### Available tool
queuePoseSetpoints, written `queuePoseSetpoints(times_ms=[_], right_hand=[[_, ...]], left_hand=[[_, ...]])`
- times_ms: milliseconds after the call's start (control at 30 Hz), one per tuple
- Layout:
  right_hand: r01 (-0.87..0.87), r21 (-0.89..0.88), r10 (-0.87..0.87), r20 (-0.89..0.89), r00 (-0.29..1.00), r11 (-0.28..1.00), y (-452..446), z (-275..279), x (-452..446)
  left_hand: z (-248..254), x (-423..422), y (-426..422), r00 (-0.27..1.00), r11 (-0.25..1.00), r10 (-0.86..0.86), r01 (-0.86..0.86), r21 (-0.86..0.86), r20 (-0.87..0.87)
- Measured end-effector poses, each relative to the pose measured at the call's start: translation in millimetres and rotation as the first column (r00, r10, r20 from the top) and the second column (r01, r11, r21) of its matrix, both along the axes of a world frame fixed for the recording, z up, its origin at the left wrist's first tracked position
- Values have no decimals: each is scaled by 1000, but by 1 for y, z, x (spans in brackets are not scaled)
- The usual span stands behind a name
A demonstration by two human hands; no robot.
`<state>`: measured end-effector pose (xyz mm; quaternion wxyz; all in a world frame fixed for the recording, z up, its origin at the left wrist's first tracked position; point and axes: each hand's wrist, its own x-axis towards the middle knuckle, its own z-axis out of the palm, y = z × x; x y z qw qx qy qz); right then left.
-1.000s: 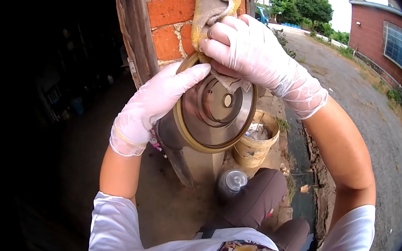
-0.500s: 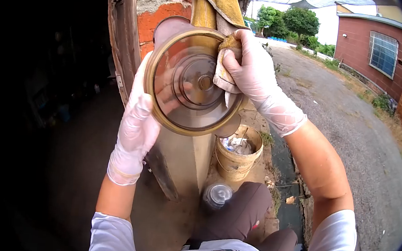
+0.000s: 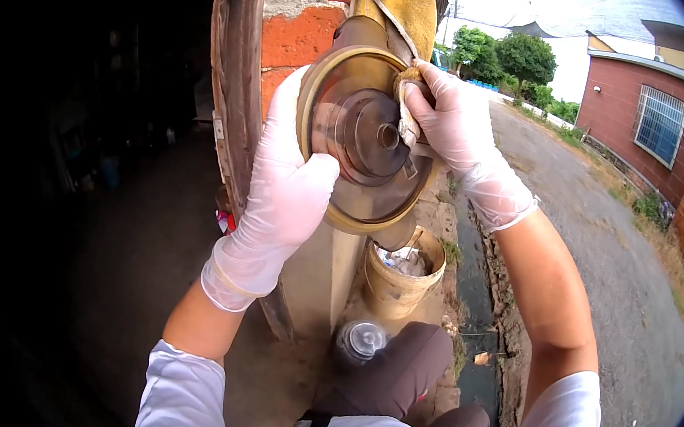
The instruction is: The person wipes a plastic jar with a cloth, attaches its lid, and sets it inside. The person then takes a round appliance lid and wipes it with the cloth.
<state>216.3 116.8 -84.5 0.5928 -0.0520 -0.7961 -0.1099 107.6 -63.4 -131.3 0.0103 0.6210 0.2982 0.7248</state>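
Observation:
A round, see-through brown lid [image 3: 353,129] with a yellowish rim and protruding tabs is held up in front of me, its face tilted to the right. My left hand [image 3: 278,196], in a white glove, grips its left side, with the thumb over the face and the other fingers behind. At the upper right rim, my gloved right hand [image 3: 455,134] pinches a folded, dirty yellow-and-white cloth [image 3: 406,109] against the lid. Part of the cloth is hidden by the fingers.
Behind the lid, a yellow towel [image 3: 412,12] hangs by a brick pillar [image 3: 300,39]. Below stand a bucket [image 3: 396,291] with crumpled stuff inside and a clear plastic jar [image 3: 362,341] near my knee. A gutter [image 3: 479,323] runs beside the paved lane [image 3: 598,260]. The doorway's left is dark.
The lid has turned so its face angles more to the right. My left thumb has come over onto its face. The cloth stays at the upper right rim; the view has shifted slightly.

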Motion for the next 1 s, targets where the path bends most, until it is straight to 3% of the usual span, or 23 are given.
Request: queuePoseSetpoints(times_ms=[167, 267, 300, 400, 433, 567, 667, 733, 800, 833, 900, 933, 1000], right_hand=[[124, 263, -107, -79, 991, 957, -15, 7, 9], [182, 423, -201, 1, 980, 888, -15, 12, 15], [167, 482, -195, 8, 981, 860, -17, 13, 14], [143, 560, -197, 37, 980, 816, -21, 15, 13], [123, 549, -189, 64, 980, 826, -26, 14, 14], [66, 604, -223, 187, 957, 794, -35, 7, 19], [-92, 472, -1, 194, 981, 877, -31, -3, 22], [-229, 289, 192, 150, 970, 930, -24, -11, 25], [-345, -177, 360, 56, 931, 922, -27, -18, 33], [-531, -323, 554, -25, 832, 783, -12, -23, 31], [-703, -509, 756, -144, 639, 497, 4, -25, 29], [-752, -592, 820, -251, 514, 290, 6, -26, 28], [-780, -623, 876, -340, 341, 62, 12, -27, 35]], left_hand=[[7, 6, 6, 997, 991, -73, 73, -113, 9], [11, -5, 18, 991, 982, 68, -87, -168, -116], [16, 0, 15, 999, 970, -1, -6, -243, -32], [32, -5, 18, 995, 926, -14, -25, -377, -100], [36, -5, 21, 987, 921, 52, -107, -374, -154], [54, -19, 32, 985, 750, -108, -9, -661, -136], [54, -31, 41, 965, 652, -246, 94, -752, -93], [47, -27, 36, 963, 694, -244, 90, -714, -115], [38, -35, 32, 968, 692, -243, 133, -710, -55], [34, -46, 37, 967, 673, -245, 115, -731, -73], [23, -55, 40, 978, 668, -210, 140, -731, -4], [20, -57, 40, 983, 656, -182, 128, -744, 9], [14, -59, 38, 988, 669, -151, 88, -738, -18]])
